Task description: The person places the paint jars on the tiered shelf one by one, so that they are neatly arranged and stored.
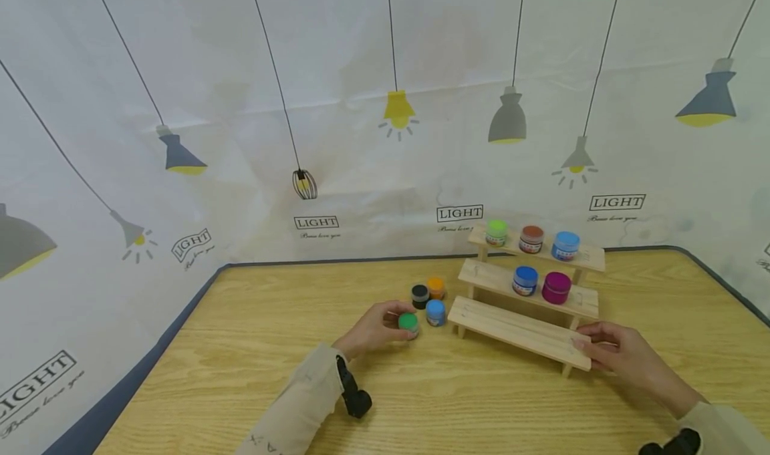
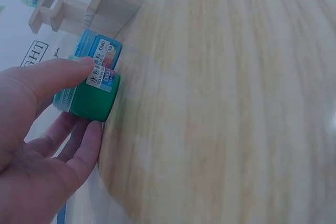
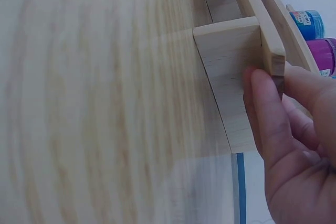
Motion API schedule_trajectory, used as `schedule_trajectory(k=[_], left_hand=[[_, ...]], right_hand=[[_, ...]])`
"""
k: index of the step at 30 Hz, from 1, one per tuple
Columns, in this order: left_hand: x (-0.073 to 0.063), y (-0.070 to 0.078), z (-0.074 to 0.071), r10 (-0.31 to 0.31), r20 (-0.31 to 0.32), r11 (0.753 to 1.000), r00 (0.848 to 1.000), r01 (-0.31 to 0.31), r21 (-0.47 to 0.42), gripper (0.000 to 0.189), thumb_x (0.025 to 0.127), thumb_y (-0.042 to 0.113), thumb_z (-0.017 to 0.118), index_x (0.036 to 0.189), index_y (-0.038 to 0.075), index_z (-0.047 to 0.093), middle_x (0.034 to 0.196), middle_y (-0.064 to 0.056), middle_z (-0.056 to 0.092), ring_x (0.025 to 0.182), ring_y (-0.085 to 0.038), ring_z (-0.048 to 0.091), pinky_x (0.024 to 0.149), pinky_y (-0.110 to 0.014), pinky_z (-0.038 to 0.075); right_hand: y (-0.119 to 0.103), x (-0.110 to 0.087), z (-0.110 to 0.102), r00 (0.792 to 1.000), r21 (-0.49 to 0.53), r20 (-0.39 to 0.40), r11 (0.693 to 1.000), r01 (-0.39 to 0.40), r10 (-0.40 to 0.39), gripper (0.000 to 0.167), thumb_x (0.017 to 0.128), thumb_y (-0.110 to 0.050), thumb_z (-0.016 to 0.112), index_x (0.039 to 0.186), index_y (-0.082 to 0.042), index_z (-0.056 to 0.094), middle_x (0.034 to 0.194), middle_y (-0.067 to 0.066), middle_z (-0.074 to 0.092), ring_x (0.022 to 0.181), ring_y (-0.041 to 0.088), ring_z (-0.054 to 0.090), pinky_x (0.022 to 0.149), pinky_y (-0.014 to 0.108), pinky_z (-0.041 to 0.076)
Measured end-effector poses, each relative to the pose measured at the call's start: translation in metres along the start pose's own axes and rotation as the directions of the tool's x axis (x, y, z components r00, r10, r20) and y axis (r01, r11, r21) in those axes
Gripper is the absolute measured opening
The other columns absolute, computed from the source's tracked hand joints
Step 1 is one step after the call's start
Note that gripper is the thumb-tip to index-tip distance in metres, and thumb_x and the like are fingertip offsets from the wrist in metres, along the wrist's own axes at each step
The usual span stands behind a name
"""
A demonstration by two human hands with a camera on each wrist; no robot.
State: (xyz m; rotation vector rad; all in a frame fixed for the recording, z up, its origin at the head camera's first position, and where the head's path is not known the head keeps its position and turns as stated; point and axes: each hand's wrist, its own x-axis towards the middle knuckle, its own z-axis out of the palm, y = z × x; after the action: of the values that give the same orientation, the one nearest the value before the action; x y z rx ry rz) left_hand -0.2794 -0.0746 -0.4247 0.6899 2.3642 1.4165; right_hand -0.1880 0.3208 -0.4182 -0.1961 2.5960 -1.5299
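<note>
Between thumb and fingers, my left hand (image 1: 375, 328) holds a small green paint jar (image 1: 408, 324), left of a wooden three-step rack (image 1: 517, 328). In the left wrist view the green jar (image 2: 94, 98) has a white label, and a blue jar (image 2: 100, 48) is right beside it. My right hand (image 1: 625, 355) grips the right end of the rack's lowest step. The right wrist view shows the thumb and fingers pinching that step's board (image 3: 273, 51). Light green (image 1: 496, 232), brown (image 1: 531, 239) and light blue (image 1: 565, 246) jars stand on the top step.
On the middle step are a dark blue jar (image 1: 525, 280) and a magenta jar (image 1: 556, 288). Black (image 1: 420, 296), orange (image 1: 436, 288) and light blue (image 1: 436, 313) jars stand on the table (image 1: 271, 321) left of the rack. Behind hangs a lamp-print sheet (image 1: 361, 194).
</note>
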Motion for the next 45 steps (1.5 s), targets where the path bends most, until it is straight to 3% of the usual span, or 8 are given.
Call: schedule_trajectory(k=[22,29,36,45], left_hand=[[-0.004,0.012,-0.005,0.005,-0.044,0.998,0.999,-0.002,0.060,0.037,0.079,0.020,0.068,0.113,0.010,0.058,0.106,0.001,0.055,0.098,-0.021,0.050,0.075,-0.033,0.046],[-0.001,0.043,-0.001,0.074,-0.036,0.994,0.997,-0.071,0.079,0.038,0.078,0.014,0.068,0.114,0.007,0.058,0.109,-0.003,0.053,0.095,-0.019,0.051,0.072,-0.025,0.048],[0.015,0.063,0.008,0.149,-0.039,0.981,0.988,-0.143,0.130,0.033,0.078,0.014,0.068,0.111,0.013,0.059,0.103,0.001,0.057,0.090,-0.014,0.053,0.071,-0.022,0.047],[0.038,0.091,0.022,0.188,-0.020,0.969,0.982,-0.182,0.169,0.040,0.079,0.016,0.068,0.116,0.008,0.057,0.102,0.000,0.057,0.092,-0.015,0.054,0.071,-0.019,0.047]], right_hand=[[-0.001,0.001,0.000,1.000,0.020,0.007,1.000,-0.002,0.002,0.046,0.092,-0.020,0.050,0.115,0.019,0.042,0.101,0.022,0.056,0.078,0.004,0.059,0.063,0.030,0.052],[0.000,0.001,0.000,1.000,0.012,0.004,1.000,-0.004,0.004,0.045,0.092,-0.019,0.050,0.115,0.020,0.042,0.101,0.024,0.056,0.078,0.003,0.059,0.063,0.030,0.052],[0.001,0.000,0.001,1.000,0.012,0.002,1.000,0.000,0.000,0.045,0.092,-0.019,0.050,0.114,0.019,0.042,0.099,0.022,0.056,0.077,0.004,0.059,0.063,0.030,0.052],[0.000,0.001,0.000,1.000,-0.006,0.000,1.000,0.013,-0.013,0.043,0.092,-0.017,0.048,0.114,0.020,0.042,0.096,0.017,0.056,0.076,0.003,0.058,0.063,0.029,0.052]])
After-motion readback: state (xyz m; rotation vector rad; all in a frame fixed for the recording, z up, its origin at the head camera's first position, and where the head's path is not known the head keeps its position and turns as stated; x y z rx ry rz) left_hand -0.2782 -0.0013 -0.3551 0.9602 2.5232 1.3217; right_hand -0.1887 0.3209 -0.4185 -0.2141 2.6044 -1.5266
